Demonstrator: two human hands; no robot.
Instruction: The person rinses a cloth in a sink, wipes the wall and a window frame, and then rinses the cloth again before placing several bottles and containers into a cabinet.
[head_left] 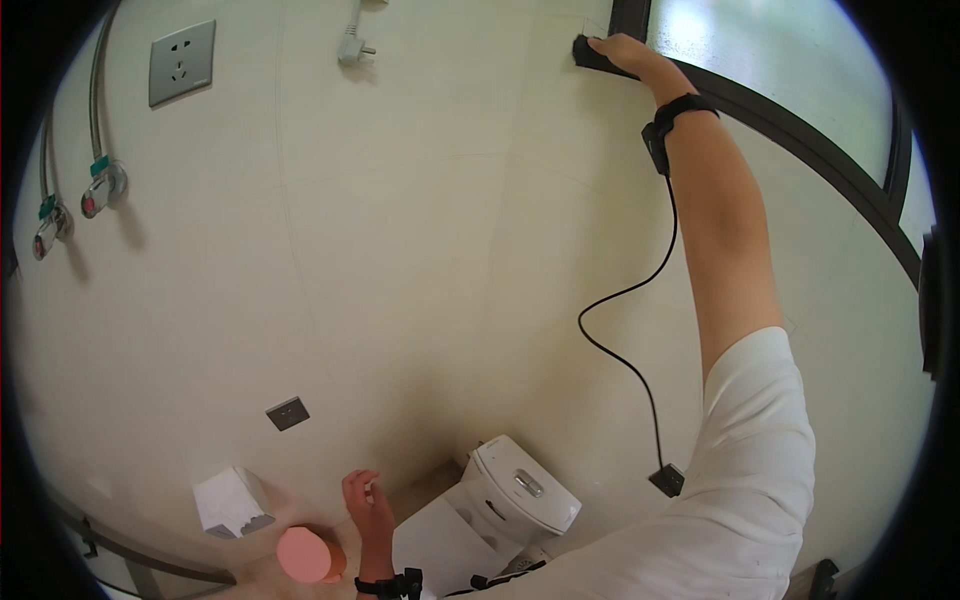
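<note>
My right hand (625, 54) reaches far up to the lower left corner of the dark window frame (740, 97), its fingers closed over a small black piece (582, 48) there. Whether that piece is a cloth or a brush cannot be made out, as the hand partly covers it. On my right wrist sits a black strap with a small device (655, 148). My left hand (368, 505) hangs low in front of the wall, fingers loosely bent and apart, with nothing in them. The left wrist wears a black strap too.
Below stands a white toilet (525, 485). Left of my left hand are a pink round bin (308, 555) and a white tissue box (232, 503). The wall carries a grey socket (182, 63), a hanging plug (352, 48) and two valves (103, 188). A black cable (600, 300) dangles from my right wrist.
</note>
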